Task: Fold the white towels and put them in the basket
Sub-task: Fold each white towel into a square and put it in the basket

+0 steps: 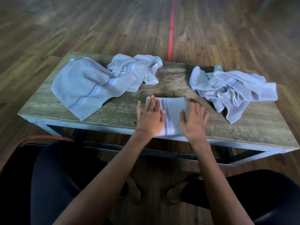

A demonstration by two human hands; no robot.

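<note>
As the left hand [150, 117] and right hand [194, 122] press flat, fingers straight and gripping nothing, on the folded towel [173, 111] at the near edge of the table [170, 82], it looks soft and limp, best lifted from under both sides.

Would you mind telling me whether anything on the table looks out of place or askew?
Nothing looks spilled or damaged. Only the crumpled towels at right and the bunched towel at the back lie untidy and unfolded.

Left hand [150, 118], right hand [194, 123], palms down
</note>
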